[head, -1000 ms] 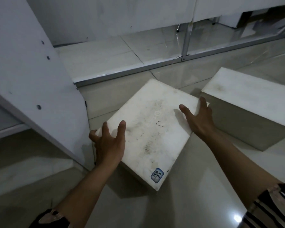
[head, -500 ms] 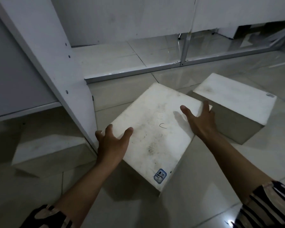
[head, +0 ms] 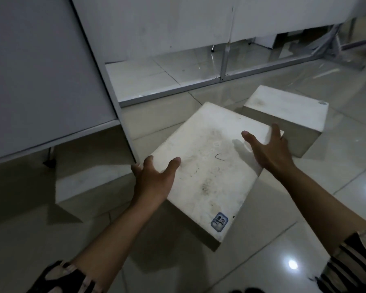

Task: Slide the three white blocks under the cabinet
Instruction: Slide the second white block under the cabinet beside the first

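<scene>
Gripping the middle white block [head: 209,166] at opposite edges with left hand [head: 154,180] and right hand [head: 266,146], on the floor [head: 178,269] beside the cabinet [head: 51,70]; another block [head: 82,187] partly underneath, third [head: 287,104] behind.

Both hands grip the middle white block [head: 207,166], the left hand [head: 154,182] at its left edge, the right hand [head: 268,151] at its right. Just left of the left hand's grip stands the cabinet's side panel [head: 123,115]. Beyond it, the gap under the cabinet [head: 40,66] already holds another block [head: 89,187]. A third block [head: 287,111] sits close behind the right hand's grip. Bare tiled floor [head: 304,208] lies open to the right.
</scene>
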